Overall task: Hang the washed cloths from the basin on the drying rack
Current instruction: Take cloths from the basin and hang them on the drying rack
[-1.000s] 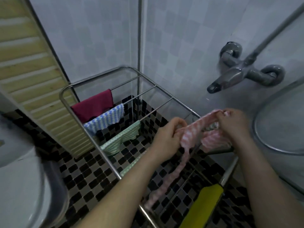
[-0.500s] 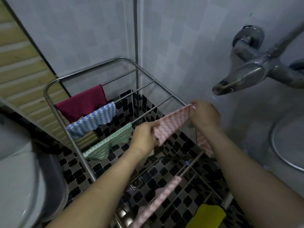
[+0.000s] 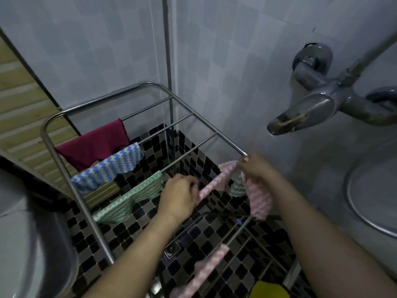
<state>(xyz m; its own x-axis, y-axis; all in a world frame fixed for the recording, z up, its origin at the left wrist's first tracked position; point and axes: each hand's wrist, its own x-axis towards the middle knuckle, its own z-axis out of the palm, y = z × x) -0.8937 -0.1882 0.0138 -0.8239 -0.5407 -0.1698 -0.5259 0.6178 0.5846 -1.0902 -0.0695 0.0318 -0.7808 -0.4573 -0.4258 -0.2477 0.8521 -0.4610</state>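
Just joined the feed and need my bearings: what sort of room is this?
Probably a bathroom or shower area: tiled walls, a wall-mounted mixer tap with a riser pipe, and a mosaic floor with a drain under the drying rack.

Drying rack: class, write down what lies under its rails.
Under the drying rack lies a black-and-grey mosaic floor with a square drain. The hung cloths and the person's forearms cover parts of the floor, so what lies there cannot be seen.
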